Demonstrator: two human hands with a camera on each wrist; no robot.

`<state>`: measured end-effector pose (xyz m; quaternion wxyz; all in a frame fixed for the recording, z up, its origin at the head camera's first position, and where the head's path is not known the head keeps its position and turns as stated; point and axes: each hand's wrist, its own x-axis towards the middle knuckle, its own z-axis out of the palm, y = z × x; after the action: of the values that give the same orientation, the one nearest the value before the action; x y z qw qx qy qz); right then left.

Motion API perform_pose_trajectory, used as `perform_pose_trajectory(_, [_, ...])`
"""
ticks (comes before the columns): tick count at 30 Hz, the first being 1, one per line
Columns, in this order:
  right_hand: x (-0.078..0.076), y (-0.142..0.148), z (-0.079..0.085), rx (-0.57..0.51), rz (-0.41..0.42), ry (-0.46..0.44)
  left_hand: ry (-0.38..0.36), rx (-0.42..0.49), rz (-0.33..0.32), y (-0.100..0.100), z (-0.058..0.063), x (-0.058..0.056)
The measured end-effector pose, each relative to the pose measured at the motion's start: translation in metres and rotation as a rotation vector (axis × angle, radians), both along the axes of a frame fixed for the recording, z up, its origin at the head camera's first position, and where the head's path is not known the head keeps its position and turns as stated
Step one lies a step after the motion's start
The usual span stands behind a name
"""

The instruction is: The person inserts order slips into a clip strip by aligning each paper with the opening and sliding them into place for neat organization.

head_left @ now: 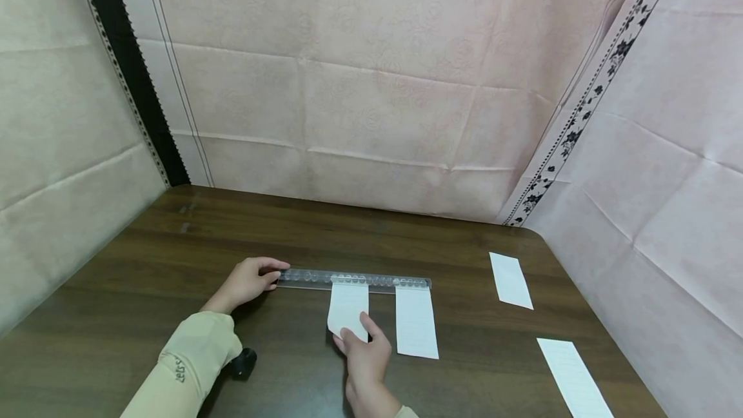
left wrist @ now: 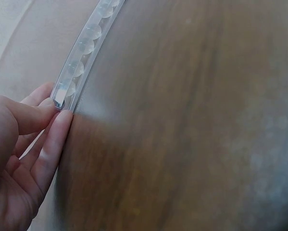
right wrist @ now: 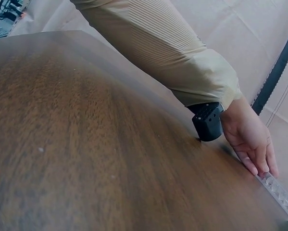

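Brown tabletop (head_left: 464, 237): two loose slips (head_left: 511, 281) right; left hand (head_left: 246, 282) pinches clear strip (head_left: 307, 278), right hand (head_left: 367, 360) pinches adjoining slip (head_left: 349, 305).

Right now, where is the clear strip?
In the head view, the clear strip lies on the table, its left end pinched by the left hand, two white slips at its middle and right end.

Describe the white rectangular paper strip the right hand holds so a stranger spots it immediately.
On the dark brown wooden table, find the long, transparent plastic bar pinched at one end by the left hand. The white rectangular paper strip extends from its near edge, left of a similar white strip. It alone has the right hand holding its lower end.
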<state>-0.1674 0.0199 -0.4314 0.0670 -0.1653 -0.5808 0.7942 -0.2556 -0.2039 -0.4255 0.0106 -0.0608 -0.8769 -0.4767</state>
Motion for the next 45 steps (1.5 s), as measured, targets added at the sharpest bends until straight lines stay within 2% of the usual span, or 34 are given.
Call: perform_pose_trajectory(45, [-0.003, 0.016, 0.000, 0.026, 0.002, -0.037, -0.008, 0.001, -0.004, 0.000, 0.003, 0.001])
